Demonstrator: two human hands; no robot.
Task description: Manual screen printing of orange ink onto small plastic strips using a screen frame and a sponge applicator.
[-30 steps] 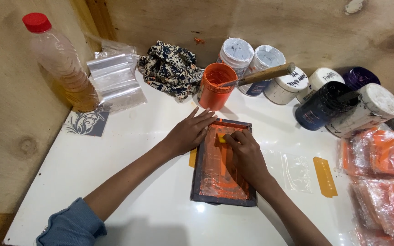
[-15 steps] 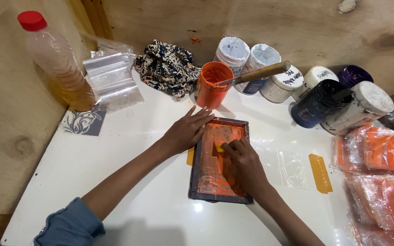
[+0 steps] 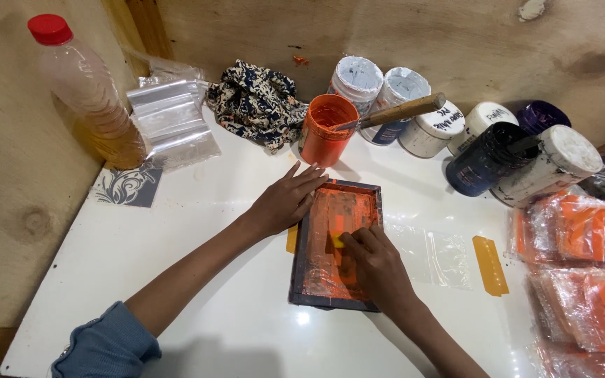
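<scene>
**Printing frame held flat at the centre of the white table**

The printing frame point(image 3: 336, 245), a small dark-edged rectangle whose mesh is smeared orange, lies flat in the middle of the frame on the white table point(image 3: 197, 231). The left hand point(image 3: 288, 199) rests open on its upper-left corner, fingers spread and pointing toward the upper right, palm down on the table and frame edge. The right hand point(image 3: 376, 269) sits over the lower right part of the mesh, its fingers closed on a small yellow scraper point(image 3: 336, 240) pressed against the orange surface. A yellow strip peeks out from under the frame's left edge.

Just above the frame stands an open orange paint pot point(image 3: 327, 129), with a wooden-handled tool point(image 3: 397, 110) leaning out of it toward the upper right. Behind and to the right of the pot, a row of paint jars point(image 3: 414, 105) with white lids lines the wooden wall, followed by dark blue jars point(image 3: 488, 157) lying on their sides. A patterned cloth point(image 3: 257, 101) is bunched to the left of the pot. In the upper left, a plastic bottle point(image 3: 89, 91) with a red cap leans beside a stack of clear plastic bags point(image 3: 173, 122). Right of the frame lie a clear plastic sleeve point(image 3: 432, 255) and a second yellow scraper point(image 3: 490, 264). Orange printed packets point(image 3: 582, 273) fill the right edge.
</scene>
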